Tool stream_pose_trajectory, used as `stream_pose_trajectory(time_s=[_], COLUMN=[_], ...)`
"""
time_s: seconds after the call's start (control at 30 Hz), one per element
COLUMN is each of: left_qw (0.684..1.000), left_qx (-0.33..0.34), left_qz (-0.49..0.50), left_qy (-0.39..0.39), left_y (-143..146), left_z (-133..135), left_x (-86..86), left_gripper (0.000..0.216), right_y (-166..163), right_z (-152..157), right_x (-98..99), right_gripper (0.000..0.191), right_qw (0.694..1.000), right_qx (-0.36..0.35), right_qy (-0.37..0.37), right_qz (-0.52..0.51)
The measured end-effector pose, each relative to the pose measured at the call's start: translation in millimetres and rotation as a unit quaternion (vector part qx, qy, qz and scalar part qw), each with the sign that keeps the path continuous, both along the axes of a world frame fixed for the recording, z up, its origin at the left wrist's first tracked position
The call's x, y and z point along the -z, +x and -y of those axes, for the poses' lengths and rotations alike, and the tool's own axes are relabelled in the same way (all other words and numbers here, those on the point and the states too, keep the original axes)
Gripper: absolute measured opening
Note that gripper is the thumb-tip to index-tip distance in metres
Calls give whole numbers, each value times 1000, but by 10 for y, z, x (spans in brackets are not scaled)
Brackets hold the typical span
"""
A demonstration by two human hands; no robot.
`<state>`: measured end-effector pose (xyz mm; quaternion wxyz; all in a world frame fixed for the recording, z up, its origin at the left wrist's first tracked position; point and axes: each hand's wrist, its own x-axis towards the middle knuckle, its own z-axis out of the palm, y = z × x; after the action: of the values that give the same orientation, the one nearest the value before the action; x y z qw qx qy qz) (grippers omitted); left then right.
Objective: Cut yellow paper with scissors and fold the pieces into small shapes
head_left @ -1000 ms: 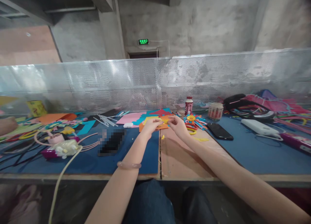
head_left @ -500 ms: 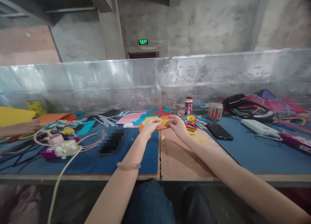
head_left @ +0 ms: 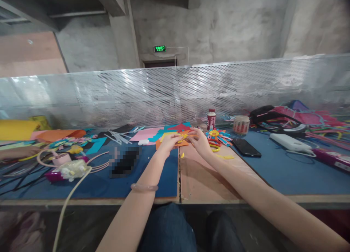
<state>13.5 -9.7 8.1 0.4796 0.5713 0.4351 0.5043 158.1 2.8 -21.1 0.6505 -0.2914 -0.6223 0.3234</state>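
My left hand [head_left: 171, 141] and my right hand [head_left: 199, 139] meet over the sheets of coloured paper. Between their fingertips is a small yellow paper piece [head_left: 185, 136], pinched from both sides; its exact shape is too small to make out. Under it lie orange paper [head_left: 159, 144] and yellow paper [head_left: 164, 135]. Just to the right of my right hand sits a paper flower [head_left: 214, 133] with a yellow centre and orange and blue petals. A yellow scrap [head_left: 182, 155] lies on the bare wood in front of my hands.
A drink bottle [head_left: 211, 119], a clear jar [head_left: 241, 125] and a black phone [head_left: 247, 148] stand or lie to the right. On the left are a power strip [head_left: 68, 169] with cables and another person's hand [head_left: 28, 152]. A perforated metal screen [head_left: 153, 95] closes the back.
My hands stay together at the yellow piece, with the right fingers slightly shifted. At far left, the other person's hand has moved down and left.
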Motion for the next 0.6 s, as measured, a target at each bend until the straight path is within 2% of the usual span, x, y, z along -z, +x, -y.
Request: stream_pose_trajectory(time_s=[0.2, 0.33, 0.47, 0.53, 0.6], left_qw=[1000, 998, 981, 963, 937], left_qx=[-14, -38, -67, -74, -111], left_qz=[-1, -48, -171, -239, -305], left_qy=[-11, 8, 59, 101, 126], left_y=[-19, -29, -43, -76, -138], left_z=[-37, -72, -129, -179, -242], left_x=[17, 53, 115, 142, 162], left_gripper=[29, 24, 16, 16, 24], right_y=[9, 21, 66, 96, 127], right_z=[20, -41, -94, -91, -76], right_x=[-11, 34, 106, 124, 119], right_gripper=[37, 39, 42, 41, 36], right_qw=[1000, 999, 982, 960, 943], right_qx=[-9, -9, 44, 86, 131], right_qy=[8, 10, 18, 21, 12], right_qz=[17, 30, 183, 265, 306])
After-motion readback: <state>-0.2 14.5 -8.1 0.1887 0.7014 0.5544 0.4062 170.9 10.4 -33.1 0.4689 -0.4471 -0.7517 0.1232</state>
